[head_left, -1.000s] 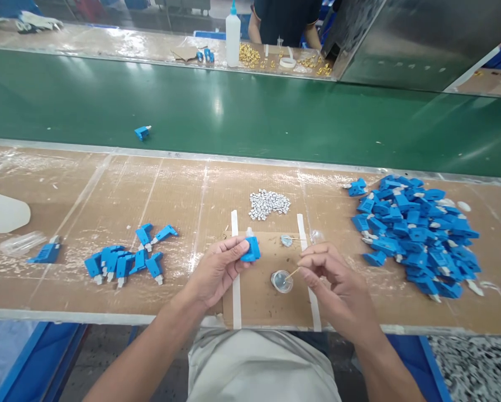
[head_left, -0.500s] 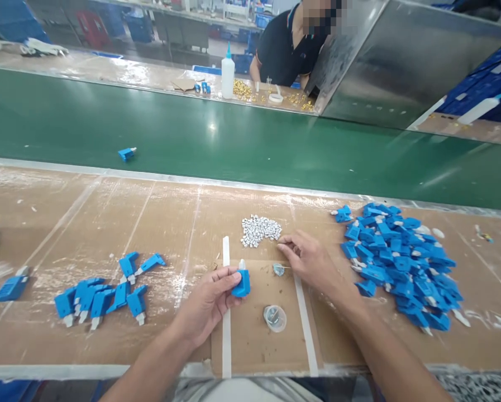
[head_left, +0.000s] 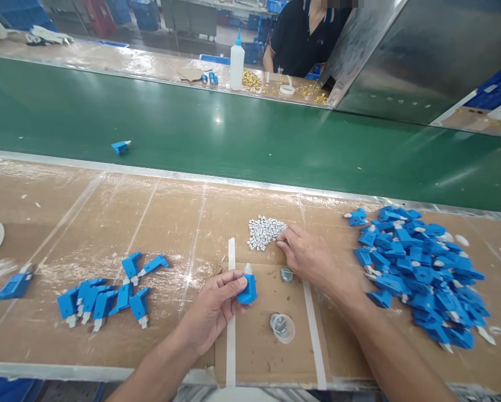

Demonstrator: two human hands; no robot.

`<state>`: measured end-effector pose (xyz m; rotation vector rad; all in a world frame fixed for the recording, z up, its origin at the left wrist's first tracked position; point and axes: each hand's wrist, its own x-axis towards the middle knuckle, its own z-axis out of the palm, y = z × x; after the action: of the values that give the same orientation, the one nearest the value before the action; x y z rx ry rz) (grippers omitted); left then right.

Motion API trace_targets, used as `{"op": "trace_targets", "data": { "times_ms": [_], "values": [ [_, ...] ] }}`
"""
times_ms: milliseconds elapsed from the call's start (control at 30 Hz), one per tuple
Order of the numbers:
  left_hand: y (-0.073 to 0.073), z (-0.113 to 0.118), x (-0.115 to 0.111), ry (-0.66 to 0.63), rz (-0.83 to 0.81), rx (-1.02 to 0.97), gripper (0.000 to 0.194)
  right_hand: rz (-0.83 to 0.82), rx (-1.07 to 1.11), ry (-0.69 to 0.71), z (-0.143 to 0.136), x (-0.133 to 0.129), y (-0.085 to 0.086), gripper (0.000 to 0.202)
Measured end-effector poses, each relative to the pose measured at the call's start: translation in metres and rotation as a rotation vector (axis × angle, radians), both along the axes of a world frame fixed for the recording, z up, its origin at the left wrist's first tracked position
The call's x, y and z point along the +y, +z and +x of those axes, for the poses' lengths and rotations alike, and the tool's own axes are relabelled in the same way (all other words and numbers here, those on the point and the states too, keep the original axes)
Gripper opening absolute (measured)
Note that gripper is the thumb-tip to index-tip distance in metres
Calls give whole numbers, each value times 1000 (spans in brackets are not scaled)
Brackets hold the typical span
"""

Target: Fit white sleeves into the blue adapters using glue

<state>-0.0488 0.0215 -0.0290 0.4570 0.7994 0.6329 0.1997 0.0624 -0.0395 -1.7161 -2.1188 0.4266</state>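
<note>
Blue plastic parts with pale tips (head_left: 104, 304) lay on the left. The left hand (head_left: 215, 304) pinched a blue plastic block with a whitish tip (head_left: 247, 291). Beside a pile of tiny silvery-grey bits (head_left: 263, 231) was the right hand (head_left: 306, 254); I couldn't tell if it held one.

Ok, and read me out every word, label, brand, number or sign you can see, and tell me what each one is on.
No text can be read.
Metal panel: a row of small pale marks, too blurred to tell whether they are lettering.
Dark shirt across the belt: a small mark on the chest, too small to read.
Blue part in the left hand: no readable marking.
White bottle: no readable label.
</note>
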Motion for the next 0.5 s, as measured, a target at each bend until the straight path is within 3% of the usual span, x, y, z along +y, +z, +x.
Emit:
{"op": "trace_targets", "data": {
  "times_ms": [100, 300, 500],
  "values": [
    [0, -1, 0, 10, 15, 2, 23, -34, 136, -25, 4, -8, 14, 17],
    [11, 6, 0, -18, 53, -28, 20, -294, 1134, -170, 0, -52, 33, 27],
    [30, 20, -3, -72, 74, -72, 20, -343, 1366, -286, -19, -84, 41, 27]
  ]
}}
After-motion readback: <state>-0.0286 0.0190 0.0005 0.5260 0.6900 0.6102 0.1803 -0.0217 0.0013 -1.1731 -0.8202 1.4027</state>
